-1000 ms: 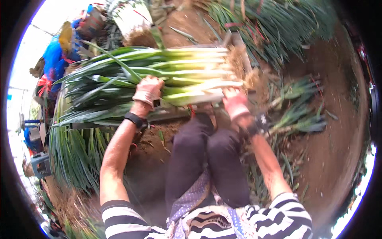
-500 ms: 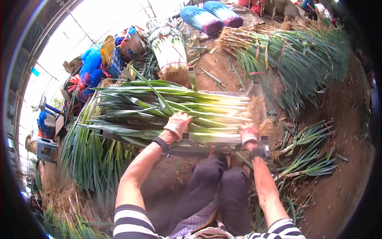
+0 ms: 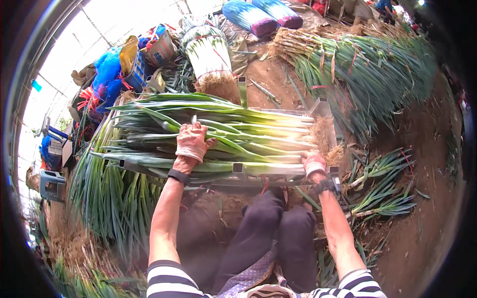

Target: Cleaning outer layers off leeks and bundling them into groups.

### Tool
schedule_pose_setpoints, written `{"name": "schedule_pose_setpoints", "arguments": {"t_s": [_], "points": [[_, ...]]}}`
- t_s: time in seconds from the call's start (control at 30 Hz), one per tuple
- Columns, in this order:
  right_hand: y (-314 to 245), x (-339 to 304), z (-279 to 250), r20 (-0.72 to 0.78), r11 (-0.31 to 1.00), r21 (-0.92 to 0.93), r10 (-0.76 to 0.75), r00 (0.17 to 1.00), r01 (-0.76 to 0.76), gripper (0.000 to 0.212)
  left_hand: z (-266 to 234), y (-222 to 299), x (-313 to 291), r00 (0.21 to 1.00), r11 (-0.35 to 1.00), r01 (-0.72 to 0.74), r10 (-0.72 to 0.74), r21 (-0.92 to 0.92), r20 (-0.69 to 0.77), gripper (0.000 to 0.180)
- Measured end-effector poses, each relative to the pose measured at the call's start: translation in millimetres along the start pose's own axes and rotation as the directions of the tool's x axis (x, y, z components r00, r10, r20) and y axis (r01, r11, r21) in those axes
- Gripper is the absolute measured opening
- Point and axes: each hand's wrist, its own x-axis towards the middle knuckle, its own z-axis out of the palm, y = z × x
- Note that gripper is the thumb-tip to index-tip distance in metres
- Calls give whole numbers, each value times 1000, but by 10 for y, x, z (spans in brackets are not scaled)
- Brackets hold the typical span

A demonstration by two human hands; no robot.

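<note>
A thick layer of long green onions [image 3: 233,131] lies lengthwise in a metal frame [image 3: 213,183] with short square posts, in front of my knees. Their green leaves point left, and the white stalks end in roots [image 3: 323,130] on the right. My left hand [image 3: 192,141], in a pale wrist-length covering, is closed on the leaves left of the middle. At the root end, my right hand [image 3: 314,163] is closed round the near white stalks. Its fingertips are partly hidden.
A tied upright bundle [image 3: 211,59] of green onions stands beyond the frame. A large heap [image 3: 362,74] lies far right, loose bunches [image 3: 380,186] near right, another pile [image 3: 107,193] at left. Two blue-wrapped bundles [image 3: 251,17], a grey plastic stool [image 3: 52,185] and a person [image 3: 385,9] are farther off.
My left hand has moved left and slightly away along the leaves. A leaf that stuck up now lies lower among the others. My right hand stays at the root end.
</note>
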Motion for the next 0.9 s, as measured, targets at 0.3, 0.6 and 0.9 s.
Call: {"name": "schedule_pose_setpoints", "arguments": {"t_s": [0.3,0.6,0.9], "points": [[-252,71,-421,190,979,55,184,965,-197,23,106,-144,-190,998,985,46,-37,-167,55,31],[-223,-80,-351,81,980,159,109,991,-121,20,-4,-19,-32,1000,972,5,-2,236,-15,47],[-321,-68,-571,167,959,208,158,973,-192,21,-167,-384,22,863,860,-492,463,132,200,44]]}}
